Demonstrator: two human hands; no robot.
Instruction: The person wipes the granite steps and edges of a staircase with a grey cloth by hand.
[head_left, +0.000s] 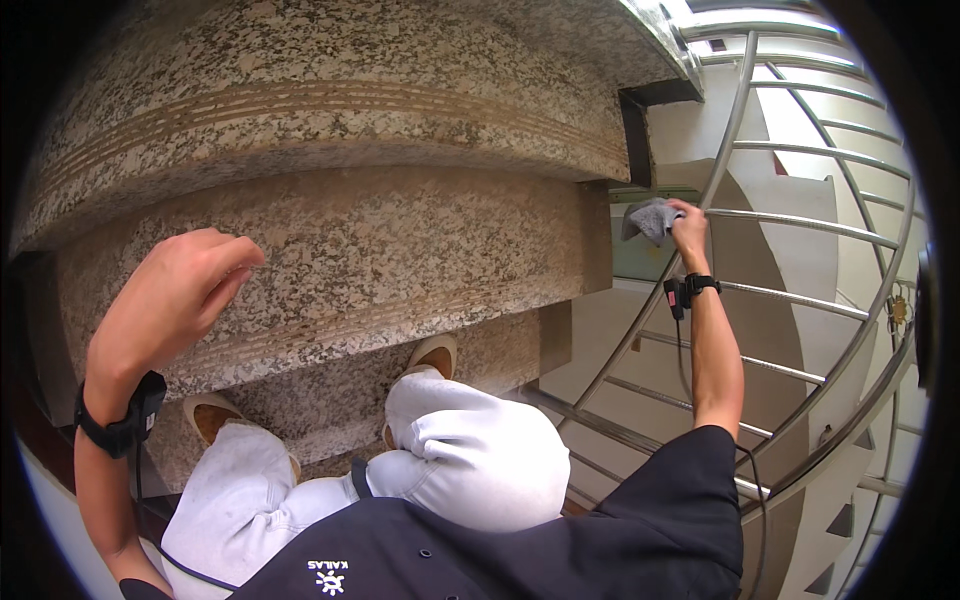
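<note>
My right hand (687, 222) grips a crumpled grey cloth (649, 221) at the lower rail of the metal stair railing (731, 124). The cloth hangs to the left of my fingers, beside the ends of the stone steps; whether it touches the rail I cannot tell. Over the speckled granite stair tread (420, 247) my left hand (176, 292) hovers with its fingers curled and nothing seen in them. Part of its palm is hidden. Each wrist wears a black strap with a small cabled device.
More granite steps (337, 67) with grooved edges rise ahead of me. Both my shoes (436, 355) stand on a lower step. Curved metal bars (802, 221) run along the right side, with an open stairwell and pale walls beyond them.
</note>
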